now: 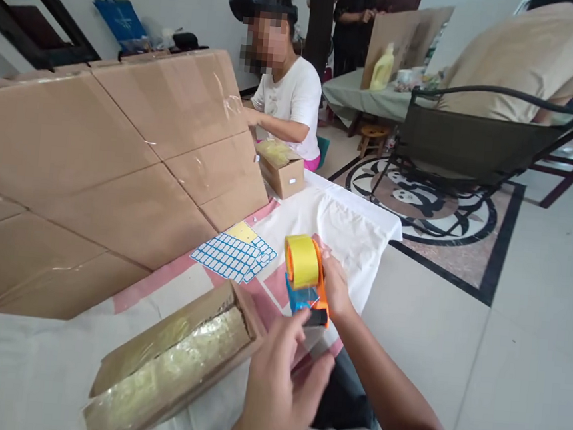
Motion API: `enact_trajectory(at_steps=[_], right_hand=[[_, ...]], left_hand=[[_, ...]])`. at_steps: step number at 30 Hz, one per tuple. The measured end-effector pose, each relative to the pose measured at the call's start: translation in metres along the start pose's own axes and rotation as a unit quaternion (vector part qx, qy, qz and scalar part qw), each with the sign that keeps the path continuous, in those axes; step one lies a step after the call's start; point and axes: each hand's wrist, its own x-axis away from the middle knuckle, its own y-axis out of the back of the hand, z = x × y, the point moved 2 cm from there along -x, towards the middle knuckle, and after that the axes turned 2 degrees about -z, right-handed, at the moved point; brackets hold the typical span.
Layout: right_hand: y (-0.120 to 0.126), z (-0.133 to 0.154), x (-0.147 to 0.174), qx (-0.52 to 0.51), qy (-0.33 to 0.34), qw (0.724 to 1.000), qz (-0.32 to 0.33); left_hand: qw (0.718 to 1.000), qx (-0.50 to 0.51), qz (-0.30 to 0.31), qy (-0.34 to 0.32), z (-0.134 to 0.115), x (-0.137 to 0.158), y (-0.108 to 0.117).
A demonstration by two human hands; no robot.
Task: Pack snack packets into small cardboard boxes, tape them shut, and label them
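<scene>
An orange tape dispenser [324, 282] with a roll of yellow tape [303, 262] is gripped in my right hand [336, 287], raised over the table. Blue and black parts show at the dispenser's lower end. My left hand [285, 375] is just below it, thumb and fingers apart, the index fingertip close to the black part. Whether that fingertip touches the dispenser, I cannot tell. Left of my left hand lies a long open cardboard box [252, 316], with clear yellowish plastic packages [173, 366] inside. Sheets of blue-bordered labels [232, 257] rest flat beyond it.
Stacked cardboard cartons [121, 160] form a wall at the left. Across the table [356, 221], a person in a white top sits by a smaller box [289, 178]. A folding chair [473, 144] with another person stands at the right, near a green-covered table [347, 93].
</scene>
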Motion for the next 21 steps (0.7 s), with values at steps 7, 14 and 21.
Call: enact_trajectory(at_steps=[7,14,21], right_hand=[[0.018,0.014,0.026,0.035,0.033,0.996,0.079],[0.020,0.009,0.043,0.006,-0.001,0.980,0.199],[0.023,0.005,0.014,0.030,0.081,0.988,0.127]], left_hand=[[0.991,-0.002,-0.072,0.109,0.023,-0.027,-0.008],[0.960,0.197,0.118,0.162,0.045,-0.054,-0.014],[0.939,0.234,0.023,0.253,0.059,-0.038,-0.046]])
